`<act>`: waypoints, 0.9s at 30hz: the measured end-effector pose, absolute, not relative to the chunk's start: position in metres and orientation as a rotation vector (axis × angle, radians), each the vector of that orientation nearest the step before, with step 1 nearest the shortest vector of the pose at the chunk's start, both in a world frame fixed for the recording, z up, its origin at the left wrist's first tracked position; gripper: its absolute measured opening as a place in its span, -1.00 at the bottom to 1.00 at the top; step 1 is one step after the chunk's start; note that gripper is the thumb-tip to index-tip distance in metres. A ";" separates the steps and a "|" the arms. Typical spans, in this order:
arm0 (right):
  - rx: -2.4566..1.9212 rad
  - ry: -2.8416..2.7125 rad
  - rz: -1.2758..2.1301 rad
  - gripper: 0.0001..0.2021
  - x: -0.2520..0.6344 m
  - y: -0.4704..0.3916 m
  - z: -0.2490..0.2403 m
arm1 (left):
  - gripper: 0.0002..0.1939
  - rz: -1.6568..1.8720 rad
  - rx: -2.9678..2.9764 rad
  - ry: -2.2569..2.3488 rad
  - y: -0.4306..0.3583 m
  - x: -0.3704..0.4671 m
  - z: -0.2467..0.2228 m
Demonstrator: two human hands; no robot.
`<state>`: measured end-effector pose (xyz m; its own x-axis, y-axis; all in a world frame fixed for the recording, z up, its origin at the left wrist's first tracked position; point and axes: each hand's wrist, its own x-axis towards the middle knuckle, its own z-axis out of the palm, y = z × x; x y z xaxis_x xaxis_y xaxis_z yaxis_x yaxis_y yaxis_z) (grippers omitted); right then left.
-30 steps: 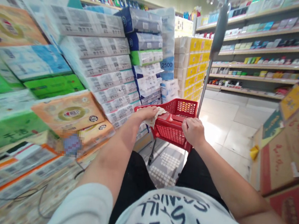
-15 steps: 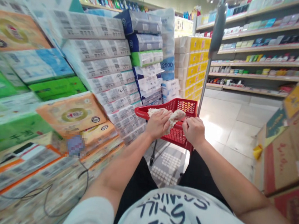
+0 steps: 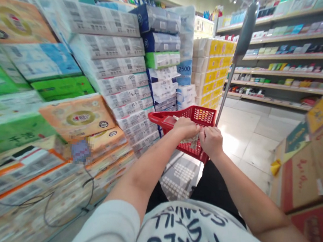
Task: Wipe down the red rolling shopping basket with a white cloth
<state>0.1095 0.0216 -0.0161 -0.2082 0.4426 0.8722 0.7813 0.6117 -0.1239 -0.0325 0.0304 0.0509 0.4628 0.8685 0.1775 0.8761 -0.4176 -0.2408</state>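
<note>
A red plastic shopping cart stands in front of me, with a perforated basket. My left hand is closed around a crumpled off-white cloth at the cart's near rim, and part of the cloth hangs below the fingers. Right beside it, almost touching, my right hand is closed in a fist at the rim's right part. Whether it grips the rim or some of the cloth is hidden by the fingers.
Stacked tissue packs rise on the left, with orange packs and a loose black cable nearer. A grey metal pole stands behind the cart. Cardboard boxes line the right, and stocked shelves fill the back.
My left hand has slid right along the rim with the cloth, from spread over it to closed beside my right hand. The rim's left part is now uncovered. My right hand has barely moved.
</note>
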 end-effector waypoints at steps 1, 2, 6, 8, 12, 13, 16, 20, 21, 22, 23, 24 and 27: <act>-0.979 -1.841 -0.442 -0.70 0.109 0.022 -0.016 | -0.55 -0.141 -2.383 -1.468 0.027 -0.034 0.044; -0.974 -1.836 -0.455 -0.70 0.109 0.021 -0.017 | -0.54 -0.269 -2.340 -1.440 0.021 -0.036 0.035; -0.958 -1.830 -0.484 -0.70 0.108 0.020 -0.017 | -0.61 -0.742 -2.119 -1.346 0.000 -0.044 -0.007; -0.960 -1.840 -0.487 -0.69 0.108 0.019 -0.017 | -0.61 -0.803 -2.074 -1.354 -0.004 -0.047 -0.022; -0.979 -1.850 -0.488 -0.68 0.109 0.018 -0.016 | -0.63 -0.777 -2.094 -1.374 -0.004 -0.045 -0.028; -0.981 -1.847 -0.484 -0.67 0.109 0.018 -0.016 | -0.64 -0.778 -2.094 -1.382 -0.005 -0.044 -0.025; -0.961 -1.835 -0.450 -0.67 0.110 0.018 -0.017 | -0.67 -0.789 -2.067 -1.437 -0.007 -0.037 -0.011; -0.891 -1.817 -0.358 -0.67 0.113 0.019 -0.021 | -0.59 -0.545 -2.165 -1.503 -0.001 -0.026 0.020; -0.875 -1.809 -0.338 -0.66 0.114 0.019 -0.022 | -0.56 -0.403 -2.238 -1.488 0.003 -0.023 0.028; -0.863 -1.799 -0.323 -0.67 0.115 0.020 -0.023 | -0.55 -0.261 -2.303 -1.471 0.007 -0.021 0.035; -0.857 -1.791 -0.313 -0.67 0.116 0.020 -0.023 | -0.54 -0.145 -2.350 -1.460 0.011 -0.019 0.041; -0.857 -1.785 -0.307 -0.67 0.116 0.019 -0.024 | -0.52 -0.061 -2.380 -1.453 0.015 -0.018 0.045; -0.877 -1.791 -0.301 -0.68 0.116 0.019 -0.022 | -0.50 -0.031 -2.384 -1.456 0.022 -0.017 0.049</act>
